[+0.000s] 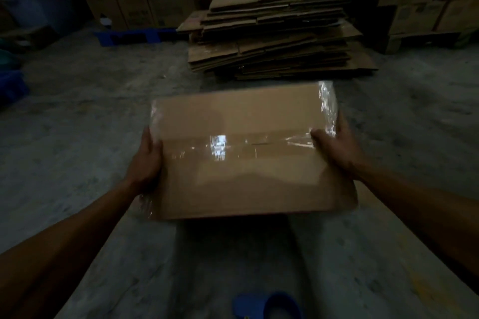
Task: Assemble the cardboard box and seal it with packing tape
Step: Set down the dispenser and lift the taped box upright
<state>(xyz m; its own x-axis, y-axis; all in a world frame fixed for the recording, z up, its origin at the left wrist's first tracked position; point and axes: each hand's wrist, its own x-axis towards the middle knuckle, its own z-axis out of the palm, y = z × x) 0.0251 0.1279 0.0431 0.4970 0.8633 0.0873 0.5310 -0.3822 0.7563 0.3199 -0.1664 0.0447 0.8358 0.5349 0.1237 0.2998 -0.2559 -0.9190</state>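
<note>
Cardboard box [248, 153], flat-faced and glossy with clear packing tape [259, 144], sits gripped between my left hand [146, 160] and right hand [337, 150] above the floor [77, 111]; dim light blurs its seams.

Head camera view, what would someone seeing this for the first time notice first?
The eye lands on the closed cardboard box at centre, held up over the concrete floor with the left hand and right hand gripping its two ends. Shiny clear tape runs along its top seam and catches the light. Behind it, a tall stack of flattened cardboard sits on the floor, with a blue object at the bottom edge.
</note>
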